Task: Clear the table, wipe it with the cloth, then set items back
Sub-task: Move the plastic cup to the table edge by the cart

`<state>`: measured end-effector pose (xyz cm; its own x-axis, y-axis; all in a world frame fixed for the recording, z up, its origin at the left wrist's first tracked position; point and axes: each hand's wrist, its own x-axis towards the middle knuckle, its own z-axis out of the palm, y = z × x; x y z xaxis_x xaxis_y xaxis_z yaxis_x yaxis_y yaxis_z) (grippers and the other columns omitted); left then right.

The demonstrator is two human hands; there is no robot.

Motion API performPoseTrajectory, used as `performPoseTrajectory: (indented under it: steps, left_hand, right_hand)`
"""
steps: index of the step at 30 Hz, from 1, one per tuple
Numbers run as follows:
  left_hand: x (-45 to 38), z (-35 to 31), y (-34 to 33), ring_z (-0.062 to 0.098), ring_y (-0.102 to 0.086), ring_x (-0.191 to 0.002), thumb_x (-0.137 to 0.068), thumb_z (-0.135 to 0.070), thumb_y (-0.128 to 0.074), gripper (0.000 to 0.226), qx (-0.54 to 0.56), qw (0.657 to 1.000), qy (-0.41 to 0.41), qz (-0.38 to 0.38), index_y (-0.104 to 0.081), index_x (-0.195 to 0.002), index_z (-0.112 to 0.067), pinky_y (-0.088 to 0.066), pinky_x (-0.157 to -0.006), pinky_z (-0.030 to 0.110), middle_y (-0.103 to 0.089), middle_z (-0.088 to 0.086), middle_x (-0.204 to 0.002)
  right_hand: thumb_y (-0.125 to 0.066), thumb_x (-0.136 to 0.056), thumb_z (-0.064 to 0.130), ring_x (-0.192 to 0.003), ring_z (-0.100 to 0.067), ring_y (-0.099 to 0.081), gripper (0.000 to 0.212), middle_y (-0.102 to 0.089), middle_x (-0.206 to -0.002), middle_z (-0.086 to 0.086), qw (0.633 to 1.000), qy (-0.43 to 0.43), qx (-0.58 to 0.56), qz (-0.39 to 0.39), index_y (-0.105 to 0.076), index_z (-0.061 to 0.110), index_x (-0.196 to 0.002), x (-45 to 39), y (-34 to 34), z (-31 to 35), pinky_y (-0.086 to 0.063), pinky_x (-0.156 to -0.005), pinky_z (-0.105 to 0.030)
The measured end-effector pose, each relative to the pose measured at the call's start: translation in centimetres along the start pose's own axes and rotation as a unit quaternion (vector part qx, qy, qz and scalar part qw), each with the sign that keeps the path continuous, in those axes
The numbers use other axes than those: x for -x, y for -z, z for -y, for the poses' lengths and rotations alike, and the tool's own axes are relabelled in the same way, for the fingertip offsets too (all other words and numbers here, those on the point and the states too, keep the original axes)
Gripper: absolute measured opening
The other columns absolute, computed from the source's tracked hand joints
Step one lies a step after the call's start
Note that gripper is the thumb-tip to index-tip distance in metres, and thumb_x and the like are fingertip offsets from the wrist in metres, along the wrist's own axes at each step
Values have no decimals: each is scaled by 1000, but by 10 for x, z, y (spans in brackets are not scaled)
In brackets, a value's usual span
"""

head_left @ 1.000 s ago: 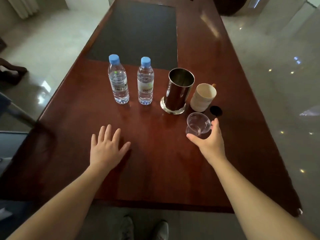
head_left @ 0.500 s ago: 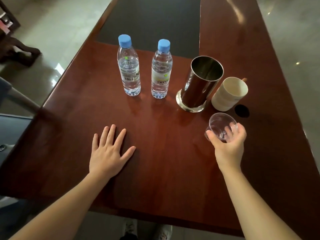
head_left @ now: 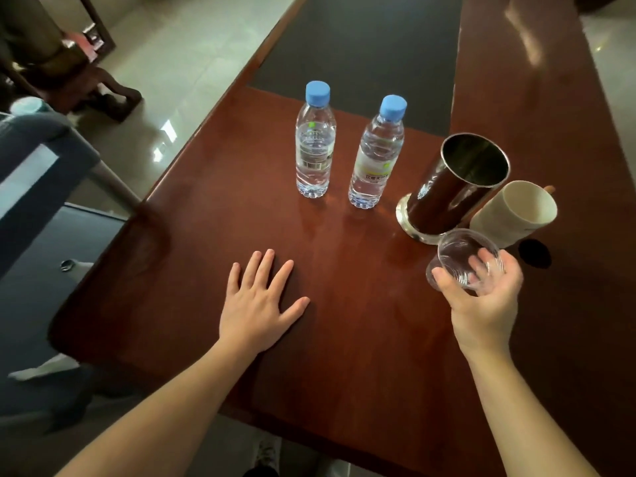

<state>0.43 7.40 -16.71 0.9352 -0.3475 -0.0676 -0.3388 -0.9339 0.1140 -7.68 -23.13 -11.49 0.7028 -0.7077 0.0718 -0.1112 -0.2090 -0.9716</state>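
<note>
The long reddish-brown polished wooden table (head_left: pixel 361 304) fills the view, with a dark rectangular inlay (head_left: pixel 361 43) at its far end. And there's the right hand (head_left: pixel 485 304), fingers curled around a small clear plastic cup (head_left: pixel 463 259), gripping it from the near side with the fingertips showing through the wall; whether the cup's base touches the wood, can't tell. Over on the other side, the left hand (head_left: pixel 258 304) lies flat on the tabletop, palm down, fingers spread, holding nothing.

Behind the hands, a line-up: two clear plastic water bottles with blue caps stand upright side by side, the left bottle (head_left: pixel 314 146) near the table's left edge, the right bottle (head_left: pixel 377 156) just beside it. To their right, a tall shiny metal cylinder (head_left: pixel 454 187) with an open top and a flared base. Tucked right against it, a cream-coloured cup (head_left: pixel 509 215). A small dark round spot (head_left: pixel 533 253) sits on the wood just beside the held cup.

Off the table's left, a blue-grey chair (head_left: pixel 41 160) over a pale glossy floor (head_left: pixel 179 63).
</note>
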Motion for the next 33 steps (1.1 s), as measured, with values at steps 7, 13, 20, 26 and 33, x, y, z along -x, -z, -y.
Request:
performPoseTrajectory:
  steps: [7,13,20,26,33]
  left_hand:
    - [0,1,1,20,5,-152,-84,-83,0,84,18,1000,2,23,-15,-154,-40,6,-120,50,-8,0,-165]
    - [1,1,2,21,11,-151,-87,-80,-10,80,40,999,-4,30,-14,-155,-38,11,-119,51,-2,2,-166]
    - [-1,2,2,24,13,-151,-89,-75,-16,79,64,997,-20,37,-12,-156,-33,13,-118,52,-2,6,-166]
    - [-2,3,3,24,16,-150,-90,-73,-17,82,80,995,-30,48,-9,-158,-27,16,-117,52,-3,6,-166]
    - [-1,2,5,27,10,-151,-90,-72,-17,82,79,994,-40,61,-7,-158,-27,21,-115,51,-8,6,-165]
  right_hand:
    - [-85,-65,38,-127,-3,-50,93,-49,-136,10,994,31,-22,103,-32,29,-140,3,-83,30,-43,-107,-37]
    - [-87,-67,20,-125,-4,-51,86,-51,-135,2,978,62,-53,193,-37,24,-136,17,-173,50,-43,-107,-35]
    - [-87,-62,37,-125,-1,-51,91,-53,-134,8,959,65,-29,274,-37,24,-137,36,-252,54,-44,-105,-32]
    - [-85,-59,51,-124,4,-49,93,-51,-128,25,949,71,0,306,-34,36,-136,43,-285,47,-44,-100,-23]
    - [-84,-59,55,-126,5,-47,95,-50,-134,20,944,66,20,322,-31,42,-136,46,-292,39,-43,-100,-21]
